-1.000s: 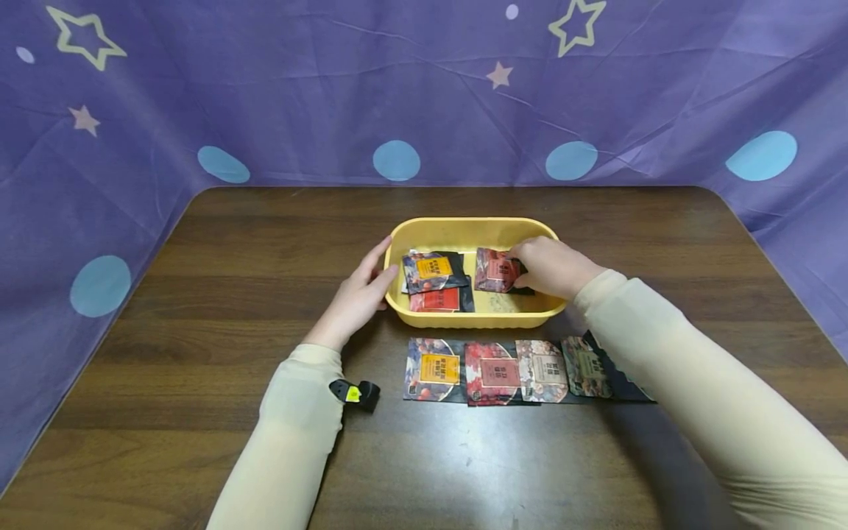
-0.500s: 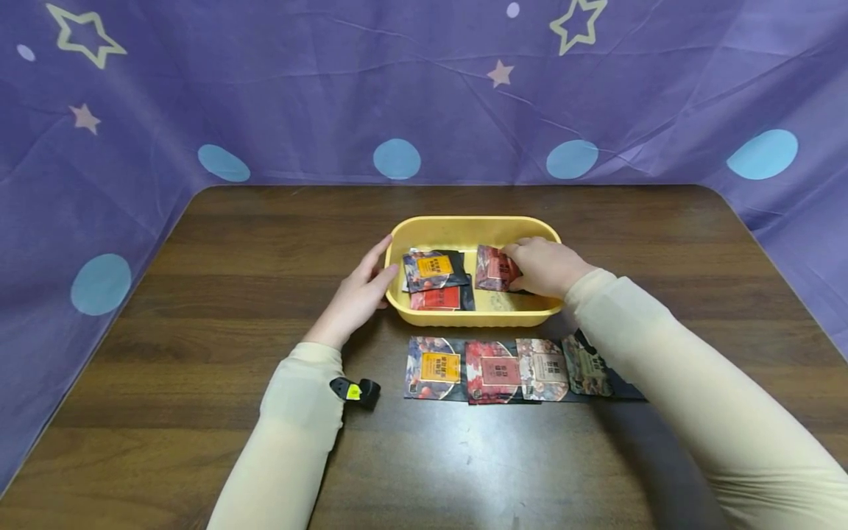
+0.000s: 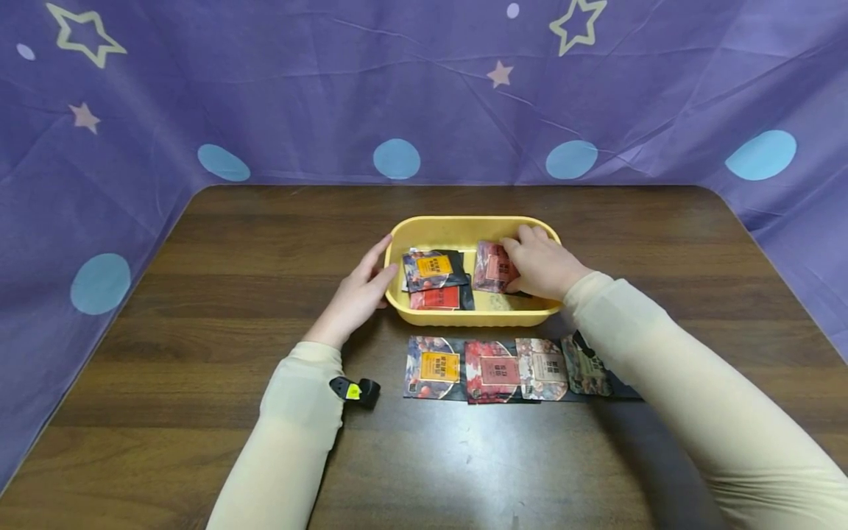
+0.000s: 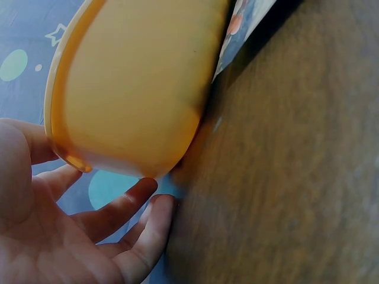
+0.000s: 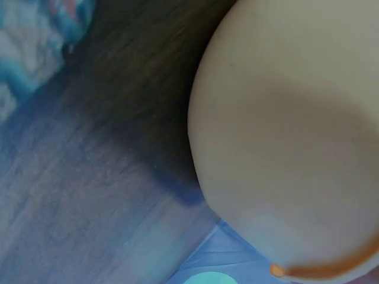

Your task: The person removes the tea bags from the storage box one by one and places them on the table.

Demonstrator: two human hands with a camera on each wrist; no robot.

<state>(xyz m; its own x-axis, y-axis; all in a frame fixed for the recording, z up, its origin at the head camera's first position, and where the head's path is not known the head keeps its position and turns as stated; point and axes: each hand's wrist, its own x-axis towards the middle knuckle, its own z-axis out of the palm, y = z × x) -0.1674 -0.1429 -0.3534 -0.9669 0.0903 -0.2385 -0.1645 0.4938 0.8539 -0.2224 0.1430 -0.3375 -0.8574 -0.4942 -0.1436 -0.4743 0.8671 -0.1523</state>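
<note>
A yellow plastic basin [image 3: 473, 319] stands on the table, with flat printed sachets inside. My left hand [image 3: 354, 298] holds its left end, thumb over the rim and fingers along the outer wall [image 4: 136, 89]. Within the basin's right half, my right hand [image 3: 546, 263] grips a dark red sachet [image 3: 493, 266]; the hand covers the sachet's right side. On the basin's left lie an orange-labelled sachet [image 3: 433, 269] and, partly beneath it, a red-labelled sachet [image 3: 437, 298]. The right wrist view shows mainly the basin's pale outer wall [image 5: 284, 118], and no fingers.
In front of the basin runs an overlapping row of sachets: orange-labelled [image 3: 433, 368], red [image 3: 493, 372], whitish [image 3: 542, 370] and dark green [image 3: 586, 368], the last partly under the right forearm. A purple curtain [image 3: 298, 88] hangs behind the wooden table [image 3: 232, 331].
My right hand has shifted slightly left and its fingers have spread toward the basin's back wall. The dark red sachet has moved up a little. The left hand stays put.
</note>
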